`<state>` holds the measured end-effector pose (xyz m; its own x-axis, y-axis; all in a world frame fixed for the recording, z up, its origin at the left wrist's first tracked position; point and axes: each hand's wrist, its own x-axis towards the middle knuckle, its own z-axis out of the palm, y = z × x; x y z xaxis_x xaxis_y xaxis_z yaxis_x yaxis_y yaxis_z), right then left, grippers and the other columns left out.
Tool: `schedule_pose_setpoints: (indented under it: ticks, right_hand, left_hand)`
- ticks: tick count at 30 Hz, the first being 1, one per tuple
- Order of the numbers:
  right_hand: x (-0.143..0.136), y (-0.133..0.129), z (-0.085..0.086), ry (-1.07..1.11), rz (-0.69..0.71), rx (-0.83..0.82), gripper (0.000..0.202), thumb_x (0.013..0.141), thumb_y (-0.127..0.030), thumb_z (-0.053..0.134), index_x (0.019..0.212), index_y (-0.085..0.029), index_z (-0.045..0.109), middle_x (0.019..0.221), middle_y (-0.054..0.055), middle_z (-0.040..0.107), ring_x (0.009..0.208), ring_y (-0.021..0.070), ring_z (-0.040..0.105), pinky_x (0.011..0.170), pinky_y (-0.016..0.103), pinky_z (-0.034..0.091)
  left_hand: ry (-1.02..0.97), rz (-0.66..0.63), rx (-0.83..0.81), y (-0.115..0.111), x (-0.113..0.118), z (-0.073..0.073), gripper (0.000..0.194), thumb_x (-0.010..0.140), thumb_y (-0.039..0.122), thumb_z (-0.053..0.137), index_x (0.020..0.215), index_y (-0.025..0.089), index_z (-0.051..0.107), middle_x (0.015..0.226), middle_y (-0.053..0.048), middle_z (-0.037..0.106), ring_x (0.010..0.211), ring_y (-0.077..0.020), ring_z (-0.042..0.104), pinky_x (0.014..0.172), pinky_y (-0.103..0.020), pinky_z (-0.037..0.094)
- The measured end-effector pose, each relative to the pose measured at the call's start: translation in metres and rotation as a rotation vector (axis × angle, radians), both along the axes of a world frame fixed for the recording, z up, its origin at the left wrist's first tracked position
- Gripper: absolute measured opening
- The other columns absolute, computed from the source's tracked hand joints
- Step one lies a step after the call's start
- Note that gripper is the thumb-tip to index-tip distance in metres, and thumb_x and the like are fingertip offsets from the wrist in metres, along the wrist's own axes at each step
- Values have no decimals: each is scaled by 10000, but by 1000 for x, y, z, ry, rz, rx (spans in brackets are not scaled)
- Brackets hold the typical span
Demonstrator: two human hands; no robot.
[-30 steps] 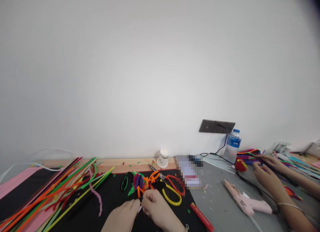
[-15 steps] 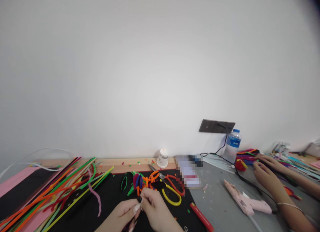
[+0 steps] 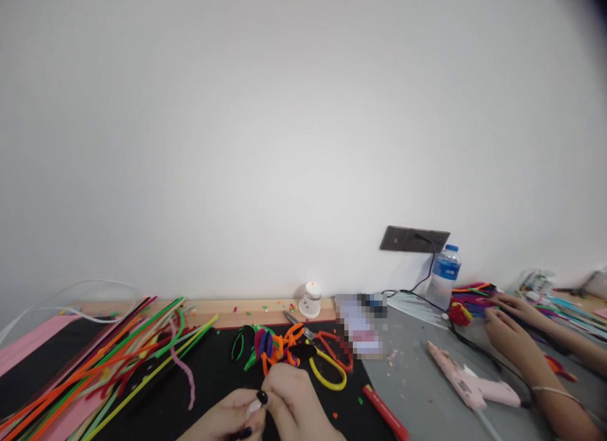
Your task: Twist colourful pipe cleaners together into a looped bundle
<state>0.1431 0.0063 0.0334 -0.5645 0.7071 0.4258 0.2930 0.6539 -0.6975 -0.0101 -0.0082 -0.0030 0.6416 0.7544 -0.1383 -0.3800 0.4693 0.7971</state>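
Observation:
At the bottom centre, my left hand (image 3: 231, 414) and my right hand (image 3: 296, 402) meet with their fingertips pinched together. Whatever sits between the fingers is hidden or too small to name. Just beyond them lies a cluster of bent orange pipe cleaners (image 3: 283, 344), with blue and purple loops and green pipe cleaner pieces (image 3: 251, 360) on its left side. Beside the cluster, to the right, are yellow-handled scissors or pliers (image 3: 336, 383) and a red-orange handle (image 3: 337, 346). All of these rest on a black mat (image 3: 208, 374).
Loose pipe cleaners (image 3: 107, 359) spread across the left. A white paper cup (image 3: 310, 302) stands upside down by the wall. Rightward are a red tube (image 3: 385, 412), a pink glue gun (image 3: 469, 381), a water bottle (image 3: 444, 276), a black cable (image 3: 467, 343) and another person's hands (image 3: 505, 333).
My right hand has rolled over and sunk slightly, its back now more toward the camera. My fingers remain pinched together. The whole view has shifted a little.

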Motion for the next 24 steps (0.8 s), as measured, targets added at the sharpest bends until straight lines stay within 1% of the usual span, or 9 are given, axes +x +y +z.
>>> schedule_pose_setpoints:
  ticks: [2, 4, 5, 9, 13, 15, 18, 22, 24]
  right_hand:
    - [-2, 6, -6, 9, -38, -68, 198, 831, -191, 410, 634, -180, 424, 623, -32, 397, 596, 104, 393, 567, 209, 307]
    - [-5, 12, -14, 67, -135, -181, 242, 836, -222, 410, 600, -180, 374, 567, -48, 355, 541, 92, 344, 525, 208, 280]
    - [-6, 14, -18, 103, -174, -247, 260, 839, -248, 411, 593, -181, 360, 559, -49, 352, 537, 91, 336, 517, 208, 274]
    - [-12, 21, -33, 207, -181, -512, 314, 837, -332, 396, 564, -181, 361, 505, -57, 329, 476, 80, 303, 455, 203, 233]
    - [-15, 23, -43, 241, -185, -691, 292, 812, -265, 389, 533, -186, 349, 426, -80, 285, 396, 64, 245, 413, 201, 187]
    - [-15, 23, -44, 239, -191, -678, 268, 794, -216, 387, 531, -188, 344, 422, -83, 281, 393, 63, 244, 415, 198, 187]
    - [-14, 22, -43, 217, -202, -541, 243, 778, -189, 410, 542, -185, 353, 448, -80, 287, 429, 71, 267, 438, 192, 213]
    - [-12, 21, -37, 178, -197, -349, 256, 788, -217, 447, 540, -170, 402, 506, -61, 348, 498, 84, 319, 477, 184, 274]
    - [-11, 20, -36, 141, -176, -289, 266, 808, -234, 439, 552, -166, 420, 522, -55, 373, 515, 88, 340, 492, 182, 296]
  left_hand:
    - [35, 130, 70, 4, 6, -5, 396, 678, 540, 594, 570, 206, 410, 342, 127, 302, 277, -31, 164, 317, -171, 142]
    - [192, 195, 238, 8, 10, -9, 437, 689, 617, 509, 572, 209, 405, 351, 115, 324, 286, -43, 192, 324, -181, 167]
    - [322, 251, 350, 9, 11, -10, 438, 739, 600, 451, 557, 205, 400, 358, 102, 335, 311, -56, 240, 352, -187, 196]
    - [893, 467, 821, 7, 5, -7, 337, 872, 330, 319, 577, 202, 419, 508, 40, 440, 483, -117, 410, 488, -214, 306]
    - [1201, 466, 1108, 5, -5, -7, 287, 833, 122, 296, 768, 219, 558, 711, -22, 598, 659, -166, 545, 596, -228, 368]
    - [1250, 478, 1161, 6, -6, -10, 300, 811, 98, 324, 816, 230, 593, 740, -39, 629, 697, -189, 577, 613, -239, 376]
    - [1202, 501, 1142, 8, -5, -13, 246, 797, 120, 404, 790, 237, 619, 723, -48, 647, 684, -206, 592, 603, -243, 368]
    - [1039, 506, 985, 8, -1, -13, 206, 810, 171, 439, 663, 225, 574, 645, -18, 607, 587, -167, 536, 550, -224, 336]
    - [930, 439, 883, 9, 1, -12, 276, 846, 270, 407, 594, 210, 503, 547, 15, 524, 505, -138, 470, 499, -215, 315]
